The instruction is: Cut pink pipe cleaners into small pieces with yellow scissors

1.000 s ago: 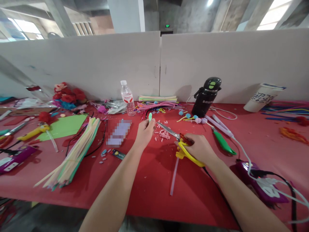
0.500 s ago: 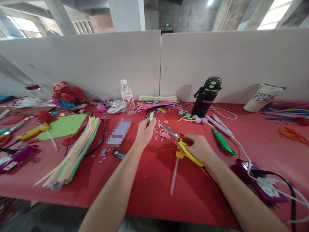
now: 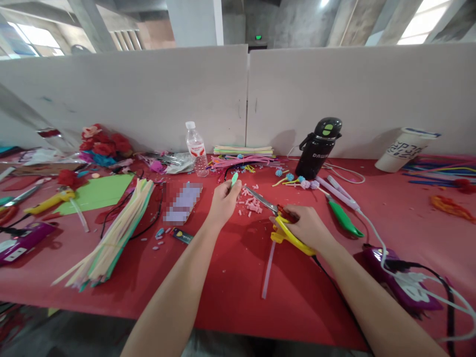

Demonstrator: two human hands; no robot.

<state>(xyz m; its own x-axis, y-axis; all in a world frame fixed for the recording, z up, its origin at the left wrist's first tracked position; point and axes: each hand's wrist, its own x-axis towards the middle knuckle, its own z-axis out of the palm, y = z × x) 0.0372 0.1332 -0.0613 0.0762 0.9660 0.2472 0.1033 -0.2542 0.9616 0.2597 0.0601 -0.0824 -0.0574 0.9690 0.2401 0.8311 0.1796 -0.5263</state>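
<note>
My left hand (image 3: 225,201) pinches a small mint-green piece (image 3: 234,178) between thumb and finger, its tip sticking up past them. In my right hand (image 3: 307,225) is a pair of scissors (image 3: 265,200), blades pointing left and away from me, toward the left hand but apart from it. Between the hands lies a heap of short cut pink pieces (image 3: 254,205). Beneath the right hand rests a yellow glue gun (image 3: 292,239) with a clear glue stick (image 3: 268,270) hanging out of its back. The scissors' handle is mostly covered by my fingers.
Left of me lie a bundle of cream and green pipe cleaners (image 3: 119,238) and a blurred-out phone (image 3: 183,203). Toward the back stand a water bottle (image 3: 197,151) and a black flask (image 3: 318,148). At right are a green-handled tool (image 3: 344,218) and a purple power strip (image 3: 403,282).
Both hands stay almost in the same place. The mint-green piece has shifted very slightly in my left fingers, and the scissors have barely moved.
</note>
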